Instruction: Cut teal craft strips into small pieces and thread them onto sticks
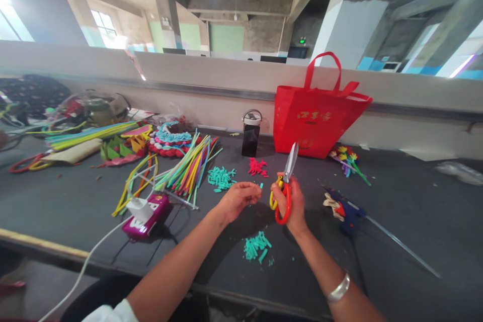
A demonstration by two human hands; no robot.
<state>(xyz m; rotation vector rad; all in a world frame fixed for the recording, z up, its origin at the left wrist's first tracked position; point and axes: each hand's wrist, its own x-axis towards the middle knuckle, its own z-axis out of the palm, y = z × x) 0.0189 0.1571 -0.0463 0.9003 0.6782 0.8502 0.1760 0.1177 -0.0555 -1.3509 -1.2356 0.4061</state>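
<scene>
Between the fingertips of my left hand (241,200) is a short teal piece (261,186), pinched at its end. My right hand (294,206) grips scissors (290,163) with red and yellow handles, their blades pointing up and away from me. Below my hands lies a small pile of cut teal pieces (257,246). Another teal pile (221,178) sits beyond my left hand, with a pile of red pieces (257,167) to its right.
Colourful pipe cleaners (188,166) lie at the left, near a purple power socket (147,216) with a white plug. A black bottle (250,136) and a red bag (317,121) stand behind. To the right rests a glue gun (349,211) holding a long glue stick.
</scene>
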